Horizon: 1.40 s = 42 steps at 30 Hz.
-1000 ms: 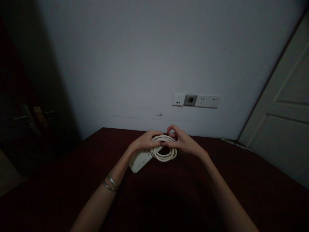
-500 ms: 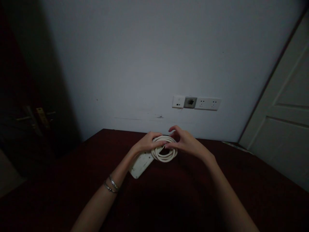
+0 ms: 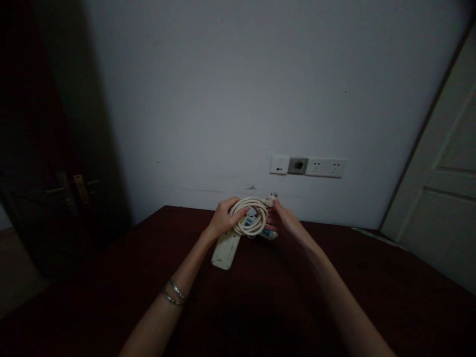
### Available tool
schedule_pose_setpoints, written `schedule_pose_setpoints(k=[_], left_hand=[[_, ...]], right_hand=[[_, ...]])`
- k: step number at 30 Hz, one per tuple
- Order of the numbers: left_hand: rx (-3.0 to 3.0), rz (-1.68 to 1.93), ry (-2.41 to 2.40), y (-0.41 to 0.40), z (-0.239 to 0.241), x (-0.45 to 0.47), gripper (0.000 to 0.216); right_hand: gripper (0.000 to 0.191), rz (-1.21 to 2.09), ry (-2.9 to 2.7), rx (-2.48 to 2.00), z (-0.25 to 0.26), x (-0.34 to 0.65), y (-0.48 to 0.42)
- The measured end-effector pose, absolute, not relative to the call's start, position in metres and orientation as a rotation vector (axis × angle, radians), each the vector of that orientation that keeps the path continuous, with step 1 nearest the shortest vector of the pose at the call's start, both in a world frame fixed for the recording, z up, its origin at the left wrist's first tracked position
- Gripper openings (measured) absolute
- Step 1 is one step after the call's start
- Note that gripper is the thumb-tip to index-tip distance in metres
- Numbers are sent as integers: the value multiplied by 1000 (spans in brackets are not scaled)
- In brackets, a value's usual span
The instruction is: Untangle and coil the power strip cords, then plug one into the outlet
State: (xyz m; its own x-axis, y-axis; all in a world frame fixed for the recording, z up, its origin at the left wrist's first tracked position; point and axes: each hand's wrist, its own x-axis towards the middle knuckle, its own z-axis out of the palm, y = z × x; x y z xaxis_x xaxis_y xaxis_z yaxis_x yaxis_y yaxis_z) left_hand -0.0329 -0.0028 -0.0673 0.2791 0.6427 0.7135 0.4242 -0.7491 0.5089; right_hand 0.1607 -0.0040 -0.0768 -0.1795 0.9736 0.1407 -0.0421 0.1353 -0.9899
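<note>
My left hand (image 3: 224, 216) is closed around the left side of a coiled white cord (image 3: 256, 229), its thumb over the loops. Below that hand, the pale body of a power strip (image 3: 225, 252) slants down towards me. A white plug (image 3: 269, 201) with metal prongs sticks out at the coil's upper right. My right hand (image 3: 284, 219) is beside the coil's right edge, thumb raised by the plug and fingers stretched towards the loops. Behind the coil, a white piece with blue patches (image 3: 267, 233) shows in part; I cannot make out its full shape.
The dark red tabletop (image 3: 238, 302) reaches back to a pale wall (image 3: 208, 109). Wall sockets (image 3: 325, 167) are set above its back edge. A white door (image 3: 442, 163) stands at the right, a dark door with a handle (image 3: 81, 188) at the left.
The coil has risen and tilted up, still in my left hand. My right hand has moved from the coil's opening to its right edge. The plug and blue-patched piece have come into view.
</note>
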Motion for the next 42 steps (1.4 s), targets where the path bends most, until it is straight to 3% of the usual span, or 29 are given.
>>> schedule_pose_setpoints(k=[4, 8, 18, 24, 28, 33, 39, 42], left_hand=[[2358, 1459, 954, -1, -71, -31, 20], [2446, 1380, 957, 1, -72, -31, 10], [2947, 1277, 947, -14, -65, -28, 17], [2921, 1315, 963, -8, -68, -29, 14], [2882, 1343, 990, -3, -71, -31, 11], [2789, 1375, 1048, 0, -74, -31, 8], [2698, 1354, 1136, 0, -73, -31, 7], [2687, 1346, 1128, 0, -74, -31, 9]], right_hand=[[34, 1351, -1216, -773, -78, 144, -10], [39, 1375, -1081, -778, -79, 141, -12], [27, 1313, -923, -854, -83, 140, -7], [51, 1056, -882, -701, -81, 135, -13], [57, 963, -949, -650, -83, 134, -14], [64, 825, -1147, -771, -80, 138, -11], [89, 752, -1501, -850, -80, 139, -16], [84, 453, -1675, -905, -87, 139, -14]])
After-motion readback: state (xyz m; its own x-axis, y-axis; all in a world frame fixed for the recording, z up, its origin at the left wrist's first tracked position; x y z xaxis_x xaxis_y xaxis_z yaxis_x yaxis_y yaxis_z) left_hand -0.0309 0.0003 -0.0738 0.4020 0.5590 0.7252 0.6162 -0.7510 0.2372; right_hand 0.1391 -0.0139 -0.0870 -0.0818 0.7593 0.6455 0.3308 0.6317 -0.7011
